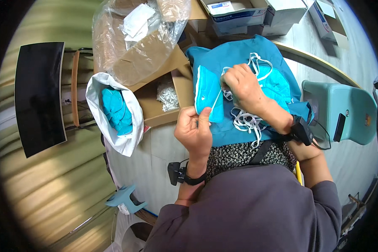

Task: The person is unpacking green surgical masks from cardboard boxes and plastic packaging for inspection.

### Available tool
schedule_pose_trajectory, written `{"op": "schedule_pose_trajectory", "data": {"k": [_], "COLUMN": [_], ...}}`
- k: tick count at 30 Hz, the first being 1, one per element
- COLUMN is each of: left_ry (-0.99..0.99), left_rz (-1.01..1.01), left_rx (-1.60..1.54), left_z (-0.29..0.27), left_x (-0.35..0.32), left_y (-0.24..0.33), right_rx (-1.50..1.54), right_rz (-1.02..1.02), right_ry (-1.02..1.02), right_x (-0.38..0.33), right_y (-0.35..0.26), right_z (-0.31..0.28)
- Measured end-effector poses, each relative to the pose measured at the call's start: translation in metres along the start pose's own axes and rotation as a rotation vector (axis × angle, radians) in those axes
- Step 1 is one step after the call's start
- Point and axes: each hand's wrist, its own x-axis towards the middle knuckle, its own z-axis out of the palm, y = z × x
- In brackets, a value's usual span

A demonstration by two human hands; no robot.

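Observation:
A folded bright-blue face mask [206, 92] stands upright over the teal cloth [248, 47] on my lap. My left hand [194, 131] pinches its lower end between thumb and fingers. The mask's white strap [216, 101] runs from near my left thumb up to my right hand [242, 87], whose fingers are closed on it by the mask's upper right edge. Just what lies inside the right fingers is hidden. Beside and beneath my right forearm lie more blue masks [277, 84] with loose white straps [250, 122].
To the left, a white bag [134, 122] holds blue masks. Behind it, a cardboard box [149, 101] contains a heap of white bands [168, 97], near a clear plastic liner [147, 54]. Small cartons [239, 23] stand at the back; a pale-green plastic stool [357, 111] is on the right.

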Motion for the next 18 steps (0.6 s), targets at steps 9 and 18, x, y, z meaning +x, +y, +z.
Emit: {"op": "schedule_pose_trajectory", "data": {"k": [9,18], "left_ry": [0.05,-0.202], "left_rz": [0.02,0.108], "left_rx": [-0.007,0.203], "left_z": [-0.028,-0.044], "left_x": [0.024,0.028], "left_y": [0.036,-0.007], "right_rx": [0.19,-0.344], "right_rz": [0.208,0.792], "right_ry": [-0.024,-0.514], "right_x": [0.001,-0.055], "right_y": [0.048,0.015], "right_z": [-0.024,-0.11]}}
